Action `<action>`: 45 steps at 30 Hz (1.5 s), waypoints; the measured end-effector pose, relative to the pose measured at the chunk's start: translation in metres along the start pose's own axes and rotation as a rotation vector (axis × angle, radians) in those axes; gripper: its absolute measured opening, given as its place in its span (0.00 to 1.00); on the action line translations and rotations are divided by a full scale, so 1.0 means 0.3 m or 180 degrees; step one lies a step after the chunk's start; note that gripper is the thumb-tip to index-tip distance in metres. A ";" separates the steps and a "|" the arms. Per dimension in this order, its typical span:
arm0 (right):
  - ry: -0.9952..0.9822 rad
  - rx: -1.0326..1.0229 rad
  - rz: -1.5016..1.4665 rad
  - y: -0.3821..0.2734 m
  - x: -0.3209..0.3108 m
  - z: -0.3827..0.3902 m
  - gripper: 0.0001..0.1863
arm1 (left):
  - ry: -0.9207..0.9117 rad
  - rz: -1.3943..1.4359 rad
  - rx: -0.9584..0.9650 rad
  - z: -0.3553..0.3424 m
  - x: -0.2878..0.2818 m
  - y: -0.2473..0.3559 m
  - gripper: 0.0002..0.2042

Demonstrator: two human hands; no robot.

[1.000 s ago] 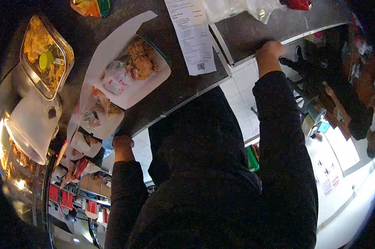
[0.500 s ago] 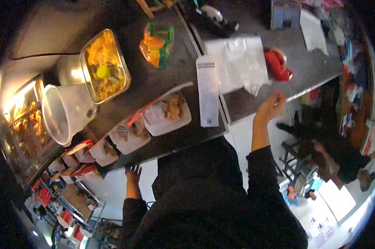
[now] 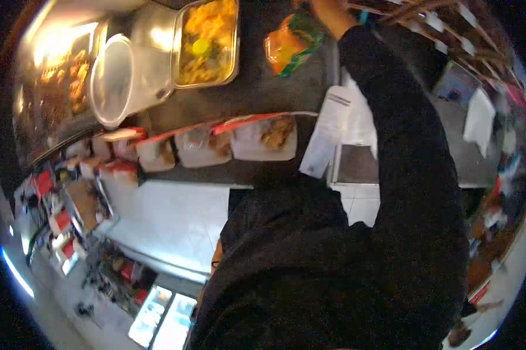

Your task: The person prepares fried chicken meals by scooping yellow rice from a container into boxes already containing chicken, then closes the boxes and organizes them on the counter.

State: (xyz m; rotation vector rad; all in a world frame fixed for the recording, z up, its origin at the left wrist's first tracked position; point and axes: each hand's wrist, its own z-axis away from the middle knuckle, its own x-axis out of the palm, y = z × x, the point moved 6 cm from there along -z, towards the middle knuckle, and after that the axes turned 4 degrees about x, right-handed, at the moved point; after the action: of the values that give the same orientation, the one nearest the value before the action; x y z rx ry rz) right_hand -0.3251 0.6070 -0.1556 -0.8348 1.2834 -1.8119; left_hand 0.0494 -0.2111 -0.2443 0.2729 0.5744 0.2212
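Observation:
My right arm stretches far across the counter. My right hand (image 3: 331, 18) is at the upper edge of the view, beyond an orange and green plastic packet (image 3: 290, 45); its fingers are largely cut off. Of my left hand (image 3: 217, 255) only a sliver of skin shows beside my dark clothing, its fingers hidden. Open white paper boxes (image 3: 263, 153) with red-edged lids stand in a row along the counter's near edge, holding browned fried pieces. Right of them lies a long printed paper slip (image 3: 323, 140), partly over white plastic bags (image 3: 359, 119), which my right sleeve partly covers.
A clear rectangular container (image 3: 235, 58) of yellow food with a lime-green round thing stands at the back. Left of it are a translucent plastic tub (image 3: 112, 81) and a lit case of browned food (image 3: 64, 81). The dark counter (image 3: 210, 105) borders a white-tiled floor (image 3: 175, 216).
My right hand has swung from the counter's right near edge to its far side. My left hand has drawn back beside my body. The whole view has turned.

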 end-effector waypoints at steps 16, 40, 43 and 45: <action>0.2114 0.0446 0.0120 0.104 0.117 1.097 0.19 | 0.1874 0.1894 0.0642 -0.282 -0.504 0.189 0.11; 0.0990 0.0213 0.1835 0.436 0.676 1.439 0.09 | 0.2939 0.1088 0.3625 -0.314 -1.434 1.048 0.15; 0.2209 0.0439 0.1862 0.524 0.369 1.546 0.08 | 0.3237 0.0032 0.3699 -0.234 -1.378 1.244 0.14; 0.2513 0.0602 0.1688 0.499 0.199 1.532 0.07 | 0.2395 0.0998 0.3709 -0.296 -1.297 1.391 0.13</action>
State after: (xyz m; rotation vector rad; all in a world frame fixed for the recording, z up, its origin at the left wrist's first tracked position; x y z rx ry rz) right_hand 0.0606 0.3095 -0.1629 0.3676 1.5654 -1.8117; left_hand -0.3725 0.0895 0.0108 1.4542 1.3800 0.2712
